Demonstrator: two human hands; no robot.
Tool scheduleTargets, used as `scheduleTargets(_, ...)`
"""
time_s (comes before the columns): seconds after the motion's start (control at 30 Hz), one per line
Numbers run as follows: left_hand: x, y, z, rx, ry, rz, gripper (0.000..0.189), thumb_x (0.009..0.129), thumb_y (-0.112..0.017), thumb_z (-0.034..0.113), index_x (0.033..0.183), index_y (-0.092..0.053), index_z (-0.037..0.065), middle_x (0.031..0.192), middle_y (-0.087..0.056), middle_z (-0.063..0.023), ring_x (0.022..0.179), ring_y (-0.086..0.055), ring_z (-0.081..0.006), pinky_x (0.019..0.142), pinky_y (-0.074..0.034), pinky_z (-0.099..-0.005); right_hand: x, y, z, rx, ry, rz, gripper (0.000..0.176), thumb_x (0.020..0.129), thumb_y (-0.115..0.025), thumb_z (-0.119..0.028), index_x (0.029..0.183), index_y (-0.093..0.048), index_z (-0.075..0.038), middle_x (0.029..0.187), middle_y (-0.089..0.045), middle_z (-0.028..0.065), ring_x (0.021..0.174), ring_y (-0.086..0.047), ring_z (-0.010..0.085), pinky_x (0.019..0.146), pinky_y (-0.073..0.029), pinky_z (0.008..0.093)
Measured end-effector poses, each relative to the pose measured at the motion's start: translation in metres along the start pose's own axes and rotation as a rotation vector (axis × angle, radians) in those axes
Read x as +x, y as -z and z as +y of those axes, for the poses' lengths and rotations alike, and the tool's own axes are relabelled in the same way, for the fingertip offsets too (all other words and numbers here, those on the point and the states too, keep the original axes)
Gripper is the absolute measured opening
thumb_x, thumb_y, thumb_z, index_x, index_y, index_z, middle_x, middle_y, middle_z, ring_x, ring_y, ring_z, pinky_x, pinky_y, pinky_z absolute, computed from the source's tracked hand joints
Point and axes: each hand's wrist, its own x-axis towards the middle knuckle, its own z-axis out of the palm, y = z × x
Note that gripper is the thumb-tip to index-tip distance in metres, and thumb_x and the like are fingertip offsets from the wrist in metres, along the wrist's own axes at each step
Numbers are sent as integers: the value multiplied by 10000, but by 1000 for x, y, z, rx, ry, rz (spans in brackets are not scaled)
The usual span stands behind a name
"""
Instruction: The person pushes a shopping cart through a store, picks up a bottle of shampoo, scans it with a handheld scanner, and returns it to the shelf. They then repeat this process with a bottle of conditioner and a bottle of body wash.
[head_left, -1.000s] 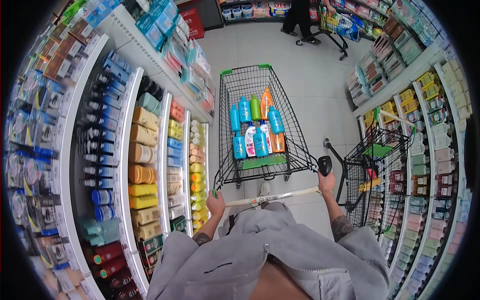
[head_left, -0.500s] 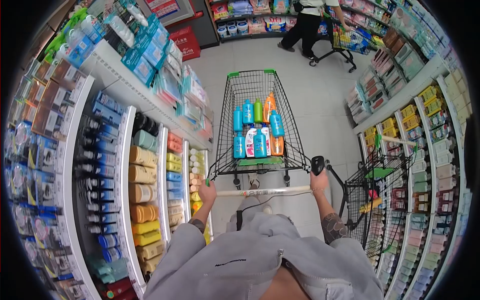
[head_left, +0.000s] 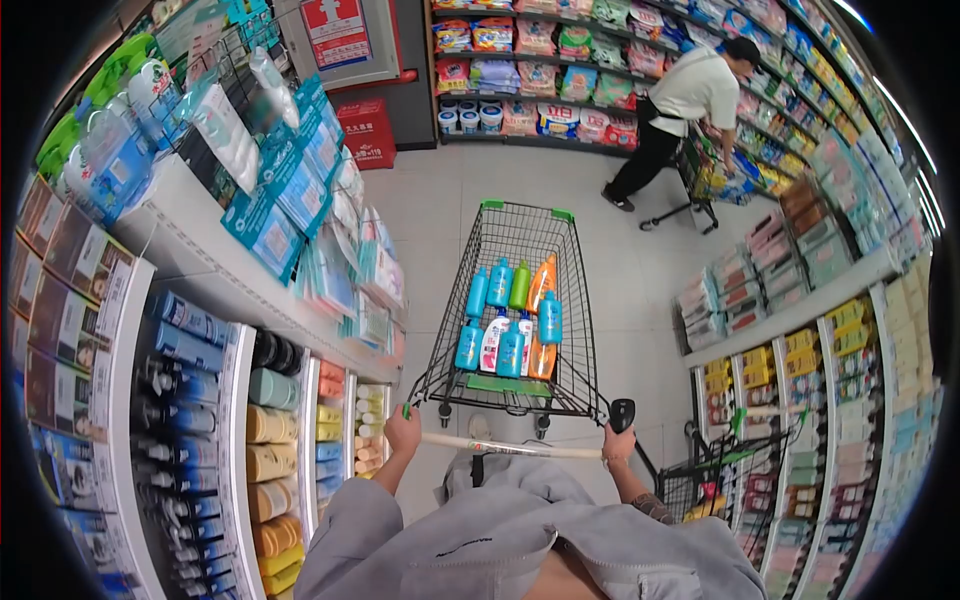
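A black wire shopping cart [head_left: 487, 382] with green trim stands in front of me. Its pale handle bar [head_left: 510, 448] runs across just ahead of my body. My left hand [head_left: 402, 432] is closed around the left end of the cart's handle frame, beside a green tip. At the right end, my right hand [head_left: 617, 446] is closed on the frame, just below a black rounded piece [head_left: 622, 413]. Inside the basket stand several blue bottles [head_left: 510, 350], a green bottle [head_left: 520, 285], orange bottles [head_left: 543, 280] and white-and-pink bottles [head_left: 492, 340].
Shelves of bottles [head_left: 272, 462] line the left, and shelves of small packs [head_left: 800, 350] the right. A second cart [head_left: 700, 470] stands close by my right. Ahead, a person [head_left: 690, 95] leans over another cart [head_left: 700, 185]. A red box [head_left: 367, 135] sits by the far wall.
My view has tilted up and shifted forward along the aisle, with the cart turned slightly. The person ahead now bends toward their cart. Both my hands keep their grip.
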Motion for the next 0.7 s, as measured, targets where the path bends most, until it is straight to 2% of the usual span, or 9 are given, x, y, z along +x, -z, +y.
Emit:
scheduleTargets(0.1, 27, -21, 18, -40, 4, -16, 223, 806, -542, 281, 806, -617, 70, 653, -598, -215, 647, -585, -424, 603, -445, -518, 37, -14, -11, -88, -33, 25, 484, 693, -711, -394, 947, -565, -9, 864, -640, 225, 840, -620, 395, 734, -494, 456)
scheduleTargets(0.23, 58, -39, 46, -60, -10, -1, 212, 799, -548, 273, 810, -619, 73, 638, -599, -203, 632, -588, -418, 602, -451, -515, 79, -31, -22, -41, 32, 25, 472, 722, -706, -350, 952, -549, 31, 883, -626, 248, 858, -603, 416, 744, -474, 449)
scheduleTargets(0.33, 87, -45, 79, -78, -57, 28, 208, 798, -555, 271, 819, -624, 76, 637, -604, -194, 630, -594, -409, 603, -456, -511, 106, -36, -48, -20, -19, 14, 459, 734, -697, -344, 960, -546, 27, 889, -626, 239, 855, -601, 411, 750, -472, 440)
scheduleTargets(0.43, 110, -65, 97, -98, -24, 16, 203, 802, -559, 266, 837, -625, 77, 634, -608, -184, 631, -601, -399, 602, -463, -501, 141, -37, -71, -12, -4, -10, 458, 730, -698, -362, 943, -546, 15, 870, -627, 236, 841, -607, 410, 727, -476, 451)
scheduleTargets(0.5, 123, -72, 117, -124, -20, 16, 238, 802, -567, 288, 809, -622, 56, 645, -591, -204, 653, -586, -419, 608, -445, -504, 162, -41, -81, -21, 14, -27, 456, 724, -698, -379, 926, -548, 1, 854, -630, 232, 826, -612, 407, 705, -480, 461)
scheduleTargets(0.63, 150, -89, 161, -104, -21, -25, 250, 816, -544, 295, 843, -603, 54, 659, -598, -201, 651, -585, -423, 617, -443, -513, 221, -53, -103, -17, 88, 38, 449, 689, -744, -299, 936, -557, 28, 841, -631, 242, 825, -610, 418, 693, -485, 457)
scheduleTargets(0.7, 162, -109, 179, -68, -26, -13, 230, 822, -536, 275, 849, -604, 57, 658, -607, -188, 648, -596, -411, 614, -455, -506, 255, -58, -110, -51, 111, 20, 538, 716, -714, -357, 1019, -553, 58, 885, -620, 255, 843, -592, 429, 727, -474, 458)
